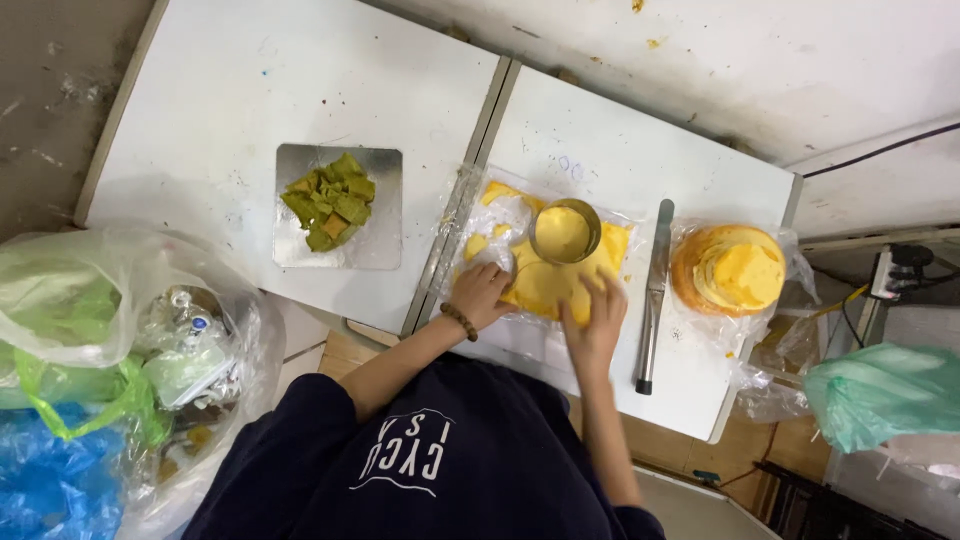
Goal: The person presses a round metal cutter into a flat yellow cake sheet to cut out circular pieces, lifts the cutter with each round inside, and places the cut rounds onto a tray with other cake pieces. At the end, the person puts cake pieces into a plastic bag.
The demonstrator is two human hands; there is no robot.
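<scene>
A flat yellow cake sheet (548, 282) lies on clear plastic wrap (470, 205) on a white table (620, 150). A round metal cutter ring (565, 230) stands on the sheet with a yellow disc inside it. My left hand (480, 293), with a bead bracelet on the wrist, rests on the sheet's left edge. My right hand (597, 318) presses flat on the sheet's near right part, fingers spread. Neither hand holds anything.
A square metal tray (385, 245) with green cake cubes (330, 200) sits on the left table. A long palette knife (654, 295) lies right of the sheet. Beyond it stands a stack of round yellow cake layers (730, 268) on plastic. Plastic bags (110, 380) of rubbish fill the lower left.
</scene>
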